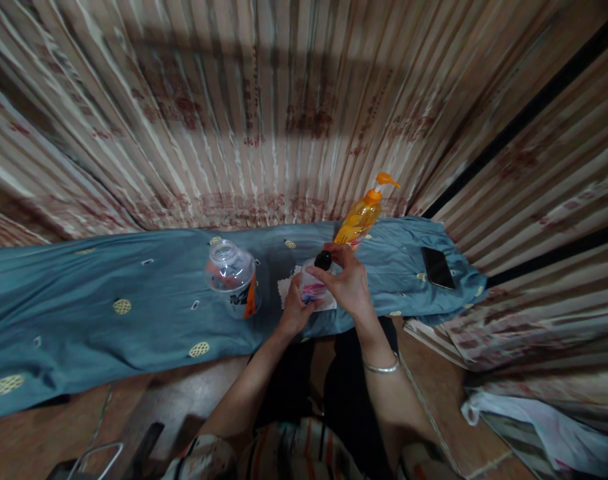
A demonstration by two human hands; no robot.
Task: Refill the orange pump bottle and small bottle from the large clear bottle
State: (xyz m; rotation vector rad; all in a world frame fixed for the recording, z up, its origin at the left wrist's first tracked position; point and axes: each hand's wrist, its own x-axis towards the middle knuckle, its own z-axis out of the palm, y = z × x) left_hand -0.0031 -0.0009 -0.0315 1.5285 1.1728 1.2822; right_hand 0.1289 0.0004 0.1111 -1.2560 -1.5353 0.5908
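Both forearms reach forward and converge over the desk [159,320], left hand [295,308] wrapped low round the side of a clear bottle [313,291], right hand [351,279] bent over from its other side, thumb and fingers gripping its black cap [323,260]. Bottle sits between the hands over white paper [284,287]; orange pump bottle [359,221] just beyond the right hand, clear jar [230,270] left of the left hand, phone [438,268] well right of the right.

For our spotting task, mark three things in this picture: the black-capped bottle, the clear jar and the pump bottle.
Black-capped bottle [313,291]: head view, on its pink-marked body.
Clear jar [234,277]: head view, on its see-through body.
Pump bottle [361,218]: head view, on its yellow body.
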